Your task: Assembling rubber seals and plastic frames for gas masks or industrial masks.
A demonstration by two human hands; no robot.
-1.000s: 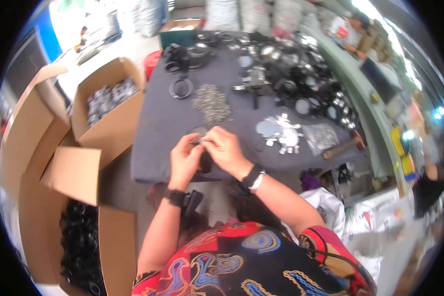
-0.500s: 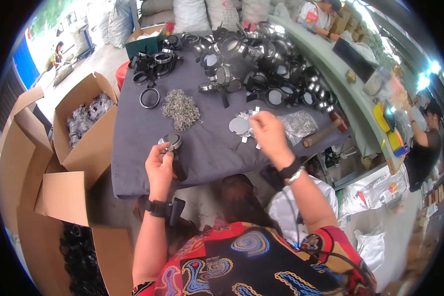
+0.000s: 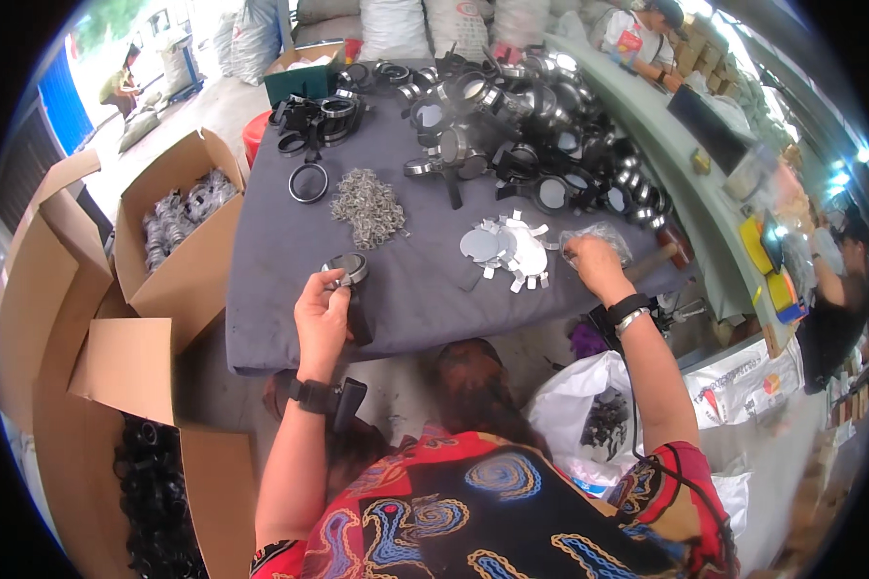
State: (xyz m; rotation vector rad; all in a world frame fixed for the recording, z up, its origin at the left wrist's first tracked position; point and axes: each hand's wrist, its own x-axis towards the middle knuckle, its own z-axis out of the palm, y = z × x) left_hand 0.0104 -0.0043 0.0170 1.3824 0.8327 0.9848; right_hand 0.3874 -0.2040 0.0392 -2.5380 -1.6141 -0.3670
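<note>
Left hand is raised over the near edge of the grey table, fingers curled round a small round lens piece with a black handle; thumb & fingertips pinch it by the rim, glass face up. Right hand is out to the right of that piece, fingers closed down on a clear plastic bag lying on the table; can't tell if it's gripping the bag or smth inside it.

The lens piece looks light & stiff, likely metal rim w/ glass centre, so prob. fragile & smudges easily. Best held by the rim or handle, not the face.

Betw. the hands, right of the lens piece: a spread of flat silvery discs w/ tabs, thin, prob. sharp-edged. Beyond the lens piece: a heap of small metal clips, then a single black ring, then a big jumble of black & chrome round parts across the far side of the table.

Left of the lens piece, off the table: an open cardboard box of shiny parts. Nearer & lower left: another box of black rings. Right of the lens piece, below the table edge: a white bag w/ dark parts.
</note>
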